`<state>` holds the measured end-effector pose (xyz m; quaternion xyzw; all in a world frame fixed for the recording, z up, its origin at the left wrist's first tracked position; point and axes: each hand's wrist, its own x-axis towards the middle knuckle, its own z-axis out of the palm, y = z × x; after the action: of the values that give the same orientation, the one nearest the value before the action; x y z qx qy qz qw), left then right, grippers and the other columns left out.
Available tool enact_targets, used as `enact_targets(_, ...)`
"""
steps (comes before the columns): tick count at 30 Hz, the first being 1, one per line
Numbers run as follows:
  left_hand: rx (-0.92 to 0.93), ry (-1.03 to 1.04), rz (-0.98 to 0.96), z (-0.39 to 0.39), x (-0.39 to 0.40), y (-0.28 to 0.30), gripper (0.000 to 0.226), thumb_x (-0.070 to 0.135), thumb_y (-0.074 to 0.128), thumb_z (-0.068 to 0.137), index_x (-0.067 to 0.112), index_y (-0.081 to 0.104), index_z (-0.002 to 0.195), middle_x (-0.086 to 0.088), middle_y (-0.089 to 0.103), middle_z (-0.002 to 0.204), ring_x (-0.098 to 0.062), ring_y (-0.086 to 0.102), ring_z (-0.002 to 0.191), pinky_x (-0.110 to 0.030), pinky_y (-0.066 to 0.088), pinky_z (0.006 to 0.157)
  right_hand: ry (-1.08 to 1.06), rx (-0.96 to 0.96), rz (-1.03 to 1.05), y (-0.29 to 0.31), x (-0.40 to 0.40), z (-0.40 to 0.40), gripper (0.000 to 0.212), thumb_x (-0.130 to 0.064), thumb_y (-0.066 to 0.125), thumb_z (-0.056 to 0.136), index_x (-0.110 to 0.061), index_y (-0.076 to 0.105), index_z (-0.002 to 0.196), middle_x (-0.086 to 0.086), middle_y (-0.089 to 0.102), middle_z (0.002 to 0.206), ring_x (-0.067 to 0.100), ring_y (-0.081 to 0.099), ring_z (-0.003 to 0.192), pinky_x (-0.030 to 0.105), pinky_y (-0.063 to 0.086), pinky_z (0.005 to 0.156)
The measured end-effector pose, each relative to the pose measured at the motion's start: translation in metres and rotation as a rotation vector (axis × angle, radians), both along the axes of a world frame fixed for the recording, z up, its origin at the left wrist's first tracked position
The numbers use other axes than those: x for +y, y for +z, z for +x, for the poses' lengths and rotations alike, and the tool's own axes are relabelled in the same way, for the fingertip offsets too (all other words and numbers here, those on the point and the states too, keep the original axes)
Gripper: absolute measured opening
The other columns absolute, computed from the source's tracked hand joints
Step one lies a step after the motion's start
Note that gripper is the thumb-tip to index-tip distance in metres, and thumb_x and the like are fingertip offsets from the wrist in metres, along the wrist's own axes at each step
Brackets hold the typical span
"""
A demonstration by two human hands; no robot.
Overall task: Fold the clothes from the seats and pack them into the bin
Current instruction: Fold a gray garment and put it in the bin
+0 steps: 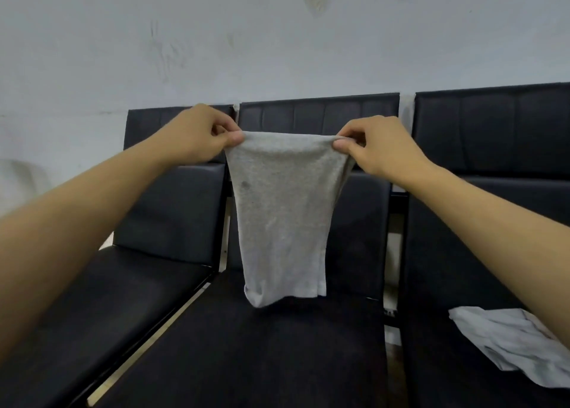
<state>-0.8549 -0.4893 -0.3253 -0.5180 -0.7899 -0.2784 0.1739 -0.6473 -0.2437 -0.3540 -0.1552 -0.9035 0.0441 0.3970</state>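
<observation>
Two hands, left hand and right hand, each pinch a top corner of one grey garment; one white garment lies below the right forearm, across three black seats.

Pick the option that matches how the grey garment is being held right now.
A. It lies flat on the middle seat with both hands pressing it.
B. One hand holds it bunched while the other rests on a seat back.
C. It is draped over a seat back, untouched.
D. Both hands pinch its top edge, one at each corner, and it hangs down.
D: the left hand and right hand each pinch a top corner of the grey garment, which hangs down over the middle seat.
</observation>
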Motion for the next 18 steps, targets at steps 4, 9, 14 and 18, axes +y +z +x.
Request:
enact_targets(4,-0.036,-0.051,-0.179,0.035,-0.042,-0.07,0.015,0.046,0.064,0.099,0.038,0.076,0.094,0.011,0.075,0.084,-0.009,0.069,0.082,-0.035,0.056,0.078,0.06,-0.172,0.031,-0.064,-0.044,0.047,0.016,-0.043,0.064,0.099,-0.032,0.075,0.104,-0.019,0.065,0.09,0.0,0.057,0.082,0.031,0.05,0.082)
enact_targets(9,-0.243,-0.152,-0.418,0.078,-0.107,-0.198,0.014,0.054,0.062,0.095,0.048,0.073,0.089,0.025,0.074,0.089,-0.001,0.07,0.082,-0.028,0.056,0.077,0.202,-0.504,-0.071,-0.186,-0.094,0.115,0.028,-0.062,0.049,0.092,-0.043,0.068,0.099,-0.022,0.065,0.091,0.003,0.057,0.091,0.031,0.051,0.081)
enact_targets(14,-0.447,-0.222,-0.558,0.098,-0.138,-0.29,0.063,0.098,0.039,0.073,0.049,0.071,0.097,0.01,0.073,0.09,-0.013,0.067,0.077,-0.033,0.055,0.074,0.328,-0.684,-0.186,-0.266,-0.119,0.15,0.03,-0.069,0.047,0.091,-0.048,0.065,0.102,-0.028,0.06,0.095,-0.002,0.055,0.1,0.024,0.05,0.083)
enact_targets(18,-0.495,-0.229,-0.567,0.085,-0.131,-0.293,0.061,0.094,0.04,0.077,0.048,0.072,0.099,0.014,0.075,0.09,-0.009,0.07,0.082,-0.033,0.057,0.079,0.348,-0.706,-0.236,-0.256,-0.115,0.132,0.015,-0.059,0.057,0.094,-0.05,0.067,0.101,-0.028,0.06,0.091,-0.004,0.058,0.098,0.019,0.05,0.081)
